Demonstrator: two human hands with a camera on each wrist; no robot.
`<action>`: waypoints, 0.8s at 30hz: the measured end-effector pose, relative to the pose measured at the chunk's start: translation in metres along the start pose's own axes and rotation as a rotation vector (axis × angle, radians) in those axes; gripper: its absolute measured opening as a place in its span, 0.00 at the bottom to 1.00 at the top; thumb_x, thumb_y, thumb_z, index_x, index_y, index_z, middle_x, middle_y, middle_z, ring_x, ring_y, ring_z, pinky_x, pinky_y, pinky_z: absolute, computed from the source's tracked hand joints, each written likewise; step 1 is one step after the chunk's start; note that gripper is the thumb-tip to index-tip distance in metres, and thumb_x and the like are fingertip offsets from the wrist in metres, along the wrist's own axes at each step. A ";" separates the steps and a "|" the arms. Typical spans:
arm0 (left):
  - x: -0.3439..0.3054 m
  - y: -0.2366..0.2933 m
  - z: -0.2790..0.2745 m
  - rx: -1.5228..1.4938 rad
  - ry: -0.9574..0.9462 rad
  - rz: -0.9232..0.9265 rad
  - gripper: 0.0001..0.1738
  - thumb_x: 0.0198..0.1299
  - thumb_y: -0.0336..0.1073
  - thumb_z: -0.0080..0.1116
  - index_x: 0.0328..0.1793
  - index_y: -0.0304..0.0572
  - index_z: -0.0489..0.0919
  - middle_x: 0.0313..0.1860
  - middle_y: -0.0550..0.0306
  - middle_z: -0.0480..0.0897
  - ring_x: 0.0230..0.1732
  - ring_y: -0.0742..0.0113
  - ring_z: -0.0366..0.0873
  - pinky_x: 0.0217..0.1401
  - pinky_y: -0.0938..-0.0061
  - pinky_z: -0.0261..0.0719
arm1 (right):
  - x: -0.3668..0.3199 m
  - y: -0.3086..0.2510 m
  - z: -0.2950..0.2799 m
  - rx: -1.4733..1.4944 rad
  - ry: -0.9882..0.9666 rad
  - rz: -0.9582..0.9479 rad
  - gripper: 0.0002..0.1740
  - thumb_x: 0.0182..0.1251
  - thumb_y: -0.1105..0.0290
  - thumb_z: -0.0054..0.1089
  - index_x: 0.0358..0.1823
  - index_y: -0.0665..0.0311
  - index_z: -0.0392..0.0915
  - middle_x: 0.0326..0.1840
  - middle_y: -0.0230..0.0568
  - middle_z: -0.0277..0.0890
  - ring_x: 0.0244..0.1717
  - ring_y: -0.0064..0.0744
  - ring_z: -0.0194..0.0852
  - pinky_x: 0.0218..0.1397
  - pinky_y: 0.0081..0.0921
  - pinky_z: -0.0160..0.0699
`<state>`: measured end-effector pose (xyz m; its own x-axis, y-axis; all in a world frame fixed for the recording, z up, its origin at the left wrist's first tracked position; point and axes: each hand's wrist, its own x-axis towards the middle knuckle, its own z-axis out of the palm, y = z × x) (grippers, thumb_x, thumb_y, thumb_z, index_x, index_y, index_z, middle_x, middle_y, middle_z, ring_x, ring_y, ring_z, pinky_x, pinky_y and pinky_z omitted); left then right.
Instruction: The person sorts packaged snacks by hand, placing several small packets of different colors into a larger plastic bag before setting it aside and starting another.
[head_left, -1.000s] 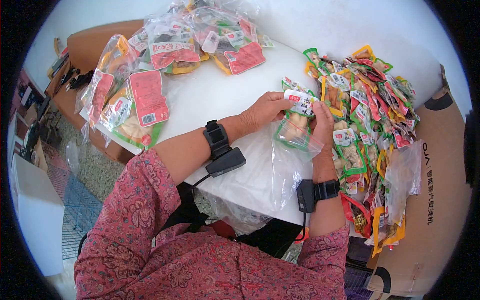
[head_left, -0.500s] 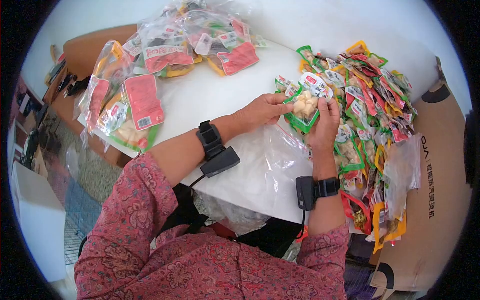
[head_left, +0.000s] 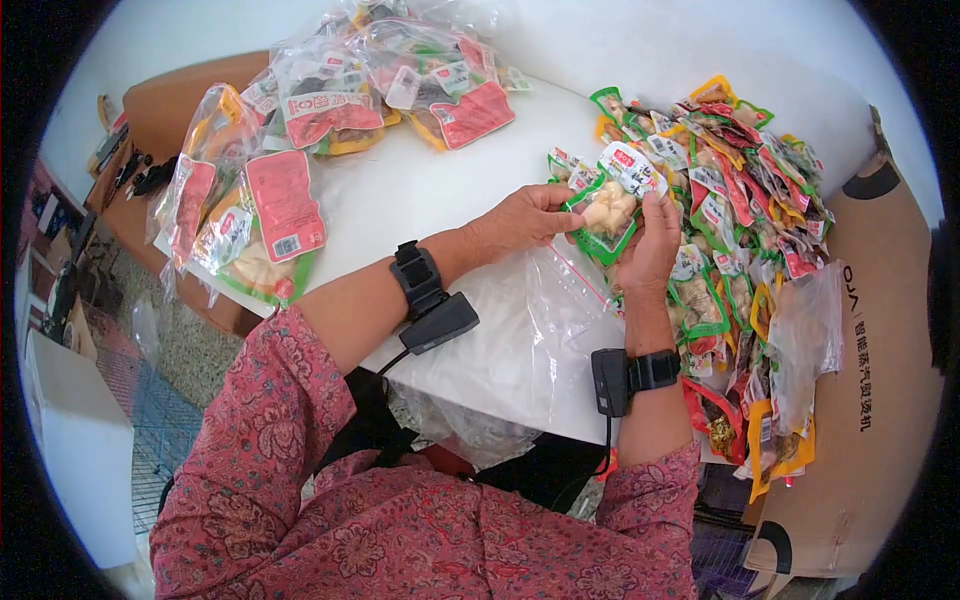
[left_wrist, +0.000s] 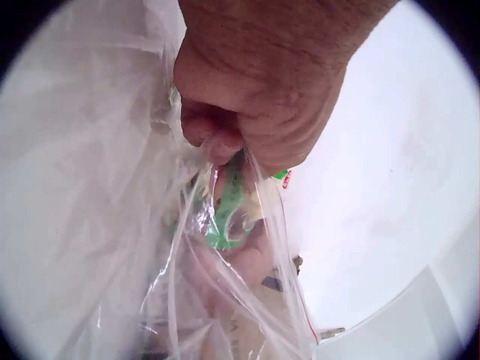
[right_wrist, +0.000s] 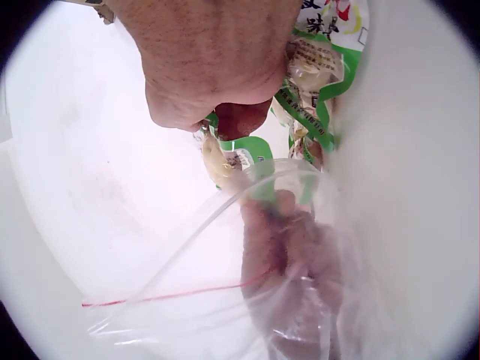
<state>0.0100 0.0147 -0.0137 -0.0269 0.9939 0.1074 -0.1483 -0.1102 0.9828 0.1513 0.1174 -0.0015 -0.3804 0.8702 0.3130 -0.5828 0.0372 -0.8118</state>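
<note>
Both hands meet over the white table [head_left: 420, 190]. My right hand [head_left: 648, 252] grips a green snack packet [head_left: 610, 205] with pale pieces inside, held upright at the edge of the pile. My left hand [head_left: 520, 220] touches the packet's left edge. In the left wrist view, the left hand [left_wrist: 247, 97] pinches the rim of a clear zip bag [left_wrist: 112, 195], with the green packet [left_wrist: 225, 217] just below the fingers. The right wrist view shows my right hand [right_wrist: 210, 67] on green packets [right_wrist: 315, 82] above the clear zip bag [right_wrist: 172, 300], whose mouth is open.
A large heap of small green, red and yellow snack packets [head_left: 740, 200] lies at the right. Filled clear bags with red labels [head_left: 290, 190] lie at the left and back. A cardboard box [head_left: 870, 400] stands at the right table edge. The clear zip bag [head_left: 530, 330] spreads in front of me.
The green packet has moved up and away from me, from low in the clear bag's mouth to just above it. Both hands rose with it; little moved in the last half second.
</note>
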 end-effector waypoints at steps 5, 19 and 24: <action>0.000 0.000 0.001 -0.056 -0.020 0.040 0.16 0.58 0.35 0.51 0.54 0.45 0.72 0.29 0.68 0.76 0.22 0.86 0.62 0.23 0.89 0.61 | 0.002 0.000 -0.005 0.015 0.031 -0.004 0.10 0.65 0.68 0.47 0.43 0.67 0.69 0.39 0.35 0.73 0.38 0.24 0.73 0.42 0.22 0.75; 0.000 0.001 -0.001 -0.023 -0.046 -0.004 0.10 0.60 0.37 0.48 0.32 0.42 0.77 0.24 0.63 0.77 0.20 0.83 0.62 0.23 0.87 0.60 | 0.006 0.003 -0.009 0.035 0.068 -0.023 0.10 0.65 0.70 0.47 0.43 0.67 0.70 0.41 0.36 0.73 0.40 0.24 0.72 0.44 0.22 0.74; 0.000 0.000 0.000 0.034 -0.047 0.001 0.10 0.61 0.37 0.48 0.33 0.42 0.77 0.24 0.64 0.77 0.21 0.83 0.63 0.24 0.88 0.61 | 0.005 0.001 -0.009 0.031 0.041 -0.026 0.10 0.64 0.70 0.48 0.43 0.67 0.70 0.40 0.35 0.73 0.40 0.24 0.72 0.43 0.22 0.74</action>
<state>0.0098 0.0150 -0.0139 0.0198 0.9933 0.1143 -0.1142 -0.1113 0.9872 0.1550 0.1259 -0.0050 -0.3349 0.8888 0.3129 -0.6145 0.0457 -0.7876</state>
